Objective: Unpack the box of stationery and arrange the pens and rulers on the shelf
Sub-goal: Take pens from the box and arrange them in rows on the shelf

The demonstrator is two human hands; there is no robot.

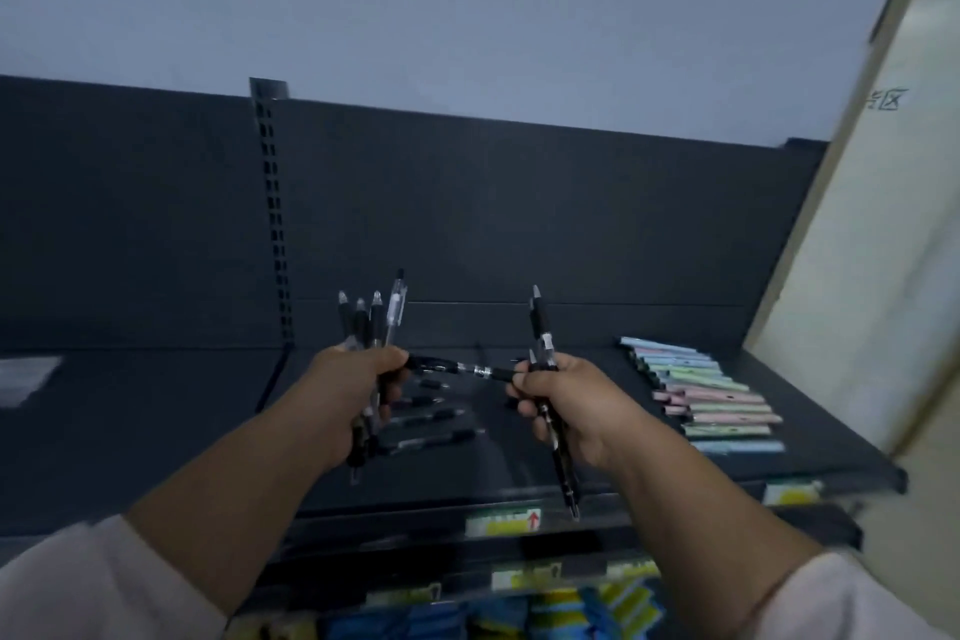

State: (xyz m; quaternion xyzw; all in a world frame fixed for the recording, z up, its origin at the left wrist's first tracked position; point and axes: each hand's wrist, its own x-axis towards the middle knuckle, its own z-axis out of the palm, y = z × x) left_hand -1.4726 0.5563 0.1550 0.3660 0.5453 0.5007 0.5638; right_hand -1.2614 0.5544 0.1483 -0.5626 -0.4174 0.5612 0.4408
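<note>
The left grip is clutching four bunched pens; the right grip is clutching two upright pens; four loose pens are lying on the shelf.

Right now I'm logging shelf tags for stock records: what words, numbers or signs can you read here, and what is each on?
"区": written on the cream panel at right; the character before it is too blurred to read.
Red up arrow: on the middle shelf-edge label; its print is unreadable.
Other shelf-edge labels, lower packages: blurred.
Black pens, pastel pens: no legible print.
</note>
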